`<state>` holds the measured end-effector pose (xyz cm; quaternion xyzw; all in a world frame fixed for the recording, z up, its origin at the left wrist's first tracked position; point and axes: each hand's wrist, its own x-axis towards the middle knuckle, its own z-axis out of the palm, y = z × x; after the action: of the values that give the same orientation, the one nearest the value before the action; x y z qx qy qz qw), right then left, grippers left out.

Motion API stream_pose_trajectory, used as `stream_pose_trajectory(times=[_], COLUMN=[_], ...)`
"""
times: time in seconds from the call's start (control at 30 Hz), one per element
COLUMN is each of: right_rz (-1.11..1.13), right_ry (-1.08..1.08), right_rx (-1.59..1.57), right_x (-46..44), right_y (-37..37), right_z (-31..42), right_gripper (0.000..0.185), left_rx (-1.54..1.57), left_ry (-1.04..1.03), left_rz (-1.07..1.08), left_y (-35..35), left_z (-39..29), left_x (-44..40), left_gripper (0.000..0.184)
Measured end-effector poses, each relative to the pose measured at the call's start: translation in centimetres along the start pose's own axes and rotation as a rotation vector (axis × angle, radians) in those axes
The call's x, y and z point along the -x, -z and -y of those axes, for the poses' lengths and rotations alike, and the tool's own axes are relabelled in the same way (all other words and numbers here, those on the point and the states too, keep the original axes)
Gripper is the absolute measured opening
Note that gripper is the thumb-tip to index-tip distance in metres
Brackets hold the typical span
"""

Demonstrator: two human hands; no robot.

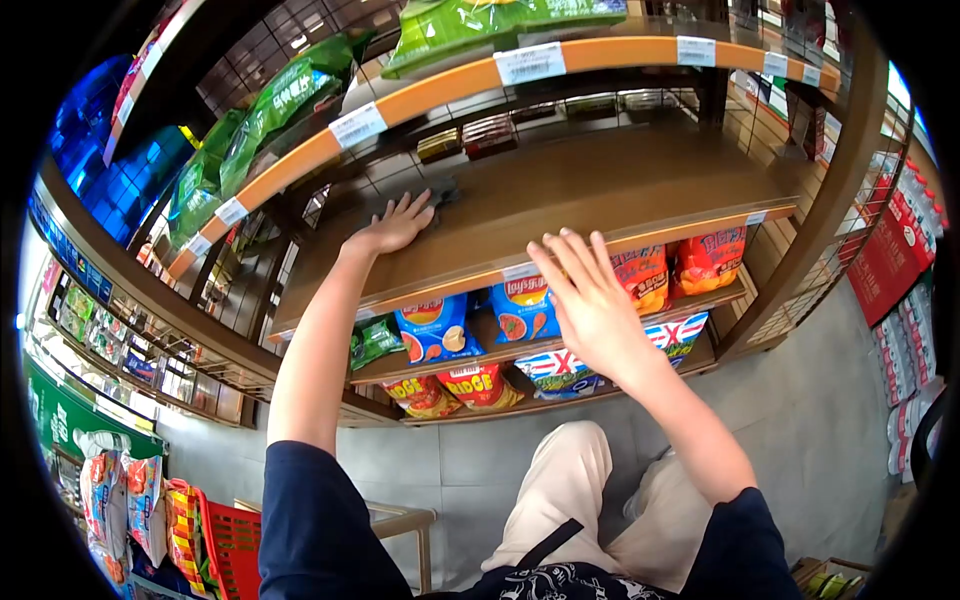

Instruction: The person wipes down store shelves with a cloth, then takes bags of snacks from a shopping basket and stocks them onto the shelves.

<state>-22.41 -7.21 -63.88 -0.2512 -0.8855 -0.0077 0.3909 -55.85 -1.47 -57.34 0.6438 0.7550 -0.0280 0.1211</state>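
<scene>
A dark grey cloth (447, 192) lies on the brown middle shelf (600, 180). Resting on it, my left hand (397, 225) is flat with its fingers spread. My right hand (590, 300) is raised in front of the shelf's front edge, its fingers stretched out and holding nothing. Behind and below it are blue chip bags (437, 328) and red chip bags (711, 262) on the shelf underneath.
Green bags (285, 110) sit on the upper shelf, whose orange edge (440, 88) curves above my hands. Union-flag bags (553, 372) and red bags (480, 388) fill the lowest shelf. A red basket (232, 545) stands at lower left, bottle packs (905, 350) at right.
</scene>
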Motion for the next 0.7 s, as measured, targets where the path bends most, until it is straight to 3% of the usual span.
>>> stream_pose_trajectory(times=[0.1, 0.33, 0.37, 0.47, 0.57, 0.7], right_rz=[0.011, 0.056, 0.063, 0.081, 0.077, 0.069], right_ry=[-0.014, -0.058, -0.073, -0.092, -0.09, -0.099], right_rx=[0.014, 0.033, 0.063, 0.078, 0.073, 0.063], right_x=[0.4, 0.5, 0.4, 0.2, 0.2, 0.4], right_y=[-0.1, 0.1, 0.1, 0.2, 0.0, -0.2], right_z=[0.1, 0.6, 0.8, 1.1, 1.0, 1.0], right_gripper=[0.064, 0.067, 0.068, 0.068, 0.07, 0.073], left_rx=[-0.04, -0.145, -0.173, -0.073, 0.039, 0.085], left_ry=[0.12, -0.039, 0.016, -0.067, -0.012, 0.039], left_rz=[0.146, 0.26, 0.319, 0.179, 0.111, 0.146], left_y=[0.2, 0.1, 0.4, -0.4, -0.2, 0.6], left_z=[-1.0, -9.8, -10.6, -8.4, -5.8, -5.2], left_x=[1.1, 5.2, 4.4, -0.4, -4.8, -6.1], left_gripper=[0.075, 0.079, 0.079, 0.075, 0.069, 0.069])
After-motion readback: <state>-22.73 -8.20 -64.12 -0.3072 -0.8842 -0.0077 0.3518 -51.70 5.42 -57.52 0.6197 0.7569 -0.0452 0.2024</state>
